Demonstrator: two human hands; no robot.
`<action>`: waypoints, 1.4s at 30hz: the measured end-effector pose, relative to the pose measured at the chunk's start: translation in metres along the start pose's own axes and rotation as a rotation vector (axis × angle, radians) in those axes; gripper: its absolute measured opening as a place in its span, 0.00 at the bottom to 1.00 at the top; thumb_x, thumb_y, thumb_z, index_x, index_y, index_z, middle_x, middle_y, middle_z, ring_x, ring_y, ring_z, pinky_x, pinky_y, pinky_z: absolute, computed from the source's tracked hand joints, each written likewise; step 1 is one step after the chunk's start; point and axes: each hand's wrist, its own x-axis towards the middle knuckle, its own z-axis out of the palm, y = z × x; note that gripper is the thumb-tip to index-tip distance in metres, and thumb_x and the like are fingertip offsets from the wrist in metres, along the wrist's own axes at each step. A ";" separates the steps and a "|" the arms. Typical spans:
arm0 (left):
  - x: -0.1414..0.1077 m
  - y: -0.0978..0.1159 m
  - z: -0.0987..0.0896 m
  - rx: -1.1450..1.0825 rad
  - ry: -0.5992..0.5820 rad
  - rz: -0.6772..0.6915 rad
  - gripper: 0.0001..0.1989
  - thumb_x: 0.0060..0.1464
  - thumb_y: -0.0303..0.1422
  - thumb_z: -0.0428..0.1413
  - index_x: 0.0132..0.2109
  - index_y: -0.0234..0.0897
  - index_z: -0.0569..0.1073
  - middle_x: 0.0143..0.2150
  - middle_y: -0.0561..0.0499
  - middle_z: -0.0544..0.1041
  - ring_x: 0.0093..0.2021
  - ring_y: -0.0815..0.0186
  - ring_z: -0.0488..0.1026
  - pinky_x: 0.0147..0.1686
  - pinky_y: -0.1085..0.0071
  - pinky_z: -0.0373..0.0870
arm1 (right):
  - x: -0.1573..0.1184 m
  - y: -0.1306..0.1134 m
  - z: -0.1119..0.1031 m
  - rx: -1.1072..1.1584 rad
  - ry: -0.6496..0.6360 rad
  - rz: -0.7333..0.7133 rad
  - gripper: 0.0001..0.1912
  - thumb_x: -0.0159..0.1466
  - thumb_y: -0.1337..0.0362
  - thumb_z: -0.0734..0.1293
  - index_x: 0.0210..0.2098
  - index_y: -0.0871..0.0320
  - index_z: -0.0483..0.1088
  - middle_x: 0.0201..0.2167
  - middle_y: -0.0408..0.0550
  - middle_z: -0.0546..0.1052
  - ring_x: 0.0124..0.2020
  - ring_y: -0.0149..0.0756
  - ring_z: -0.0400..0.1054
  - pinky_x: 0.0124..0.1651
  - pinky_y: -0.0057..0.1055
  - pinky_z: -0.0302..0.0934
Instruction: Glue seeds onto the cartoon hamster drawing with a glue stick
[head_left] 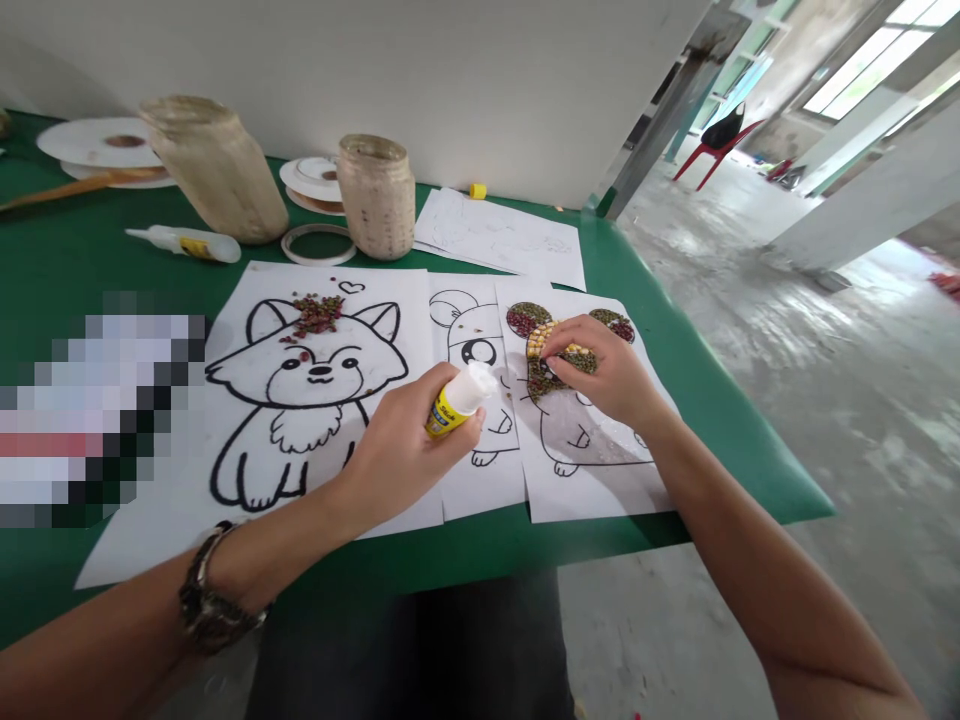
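My left hand (pixel 397 440) is wrapped round a yellow-and-white glue stick (pixel 457 402), held above the middle drawing (pixel 480 480). On the right-hand drawing (pixel 555 495), my right hand (pixel 607 365) has its fingertips pinched together over the animal's face; whatever they hold is too small to make out. Red and green beans (pixel 526 318) fill the ears there, and yellow kernels (pixel 541 338) with green beans cover part of the head. The lower body of that picture looks wet and shiny. A fox drawing (pixel 319 400) lies to the left, with a loose pile of mixed beans (pixel 319 315) on its forehead.
Behind the drawings stand two cloudy jars (pixel 217 170), a tape roll (pixel 319 244), white spools (pixel 105 145) and a glue bottle (pixel 187 243). More paper (pixel 502 235) and a yellow cap (pixel 478 191) lie near the wall. The green table's edge (pixel 750 480) runs along the right.
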 end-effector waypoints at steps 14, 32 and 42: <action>-0.007 -0.004 -0.001 -0.020 -0.381 0.411 0.04 0.41 0.27 0.48 0.29 0.39 0.62 0.21 0.58 0.66 0.19 0.73 0.60 0.20 0.78 0.56 | 0.019 -0.041 0.009 -0.120 -0.129 -0.025 0.11 0.60 0.62 0.60 0.24 0.57 0.69 0.22 0.41 0.73 0.24 0.27 0.65 0.28 0.27 0.57; -0.005 -0.002 -0.002 -0.055 -0.326 0.354 0.03 0.41 0.27 0.47 0.27 0.39 0.59 0.20 0.59 0.61 0.18 0.74 0.56 0.19 0.78 0.54 | 0.070 -0.016 0.064 -0.412 -0.202 0.006 0.08 0.59 0.67 0.62 0.31 0.56 0.73 0.33 0.47 0.74 0.32 0.34 0.66 0.29 0.30 0.54; -0.004 0.003 -0.002 -0.309 -0.265 0.058 0.08 0.45 0.28 0.51 0.23 0.38 0.58 0.19 0.60 0.58 0.18 0.75 0.56 0.18 0.79 0.57 | 0.043 -0.044 0.023 0.016 -0.070 -0.164 0.05 0.57 0.67 0.63 0.30 0.57 0.72 0.29 0.43 0.75 0.29 0.28 0.67 0.32 0.27 0.62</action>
